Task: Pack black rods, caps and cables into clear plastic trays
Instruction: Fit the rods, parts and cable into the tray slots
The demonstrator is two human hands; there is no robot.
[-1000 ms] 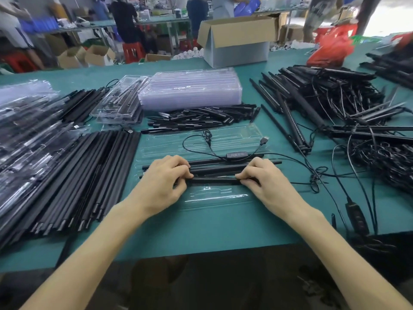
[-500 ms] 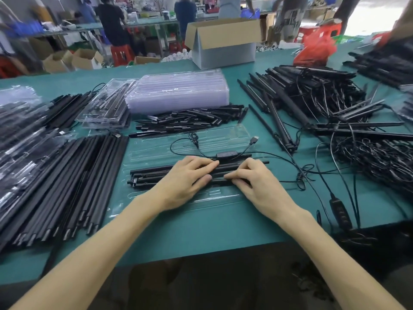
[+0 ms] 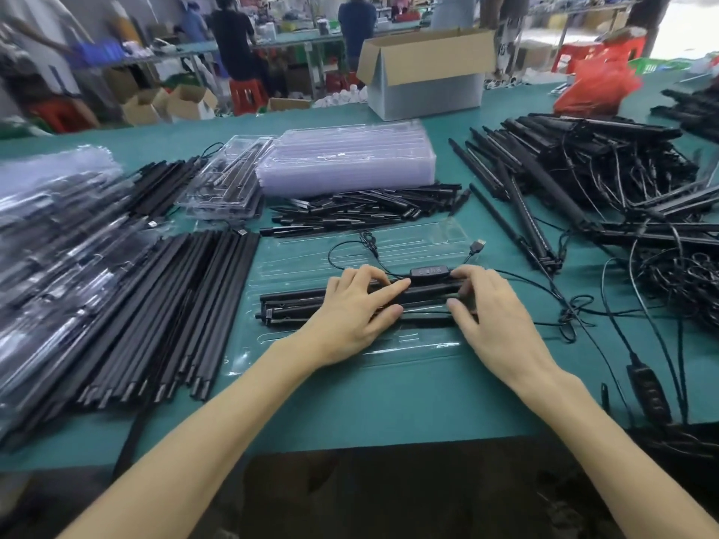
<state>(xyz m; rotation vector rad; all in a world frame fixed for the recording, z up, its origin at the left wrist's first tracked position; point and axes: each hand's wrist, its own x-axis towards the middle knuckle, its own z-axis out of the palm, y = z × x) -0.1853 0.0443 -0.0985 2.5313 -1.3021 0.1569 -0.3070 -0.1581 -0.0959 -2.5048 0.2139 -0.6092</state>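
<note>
**While Both Hands Press, Seat the Rods Flat**

Since the rods lie side by side across the middle of the clear tray on the green table, the step in hand looks to be pressing them down into their grooves. The left hand and the right hand lie flat on the bundle, fingers nearly straight and slightly spread, gripping nothing. Press evenly from the middle outward so that no end springs up; the rod ends beyond the left hand look a little staggered. The cable loops loosely over the far half of the tray. Its switch box touches the farthest rod between the hands, and its plug sits near the tray's far right edge. Tuck the cable inside the rim, or it may snag.
</note>
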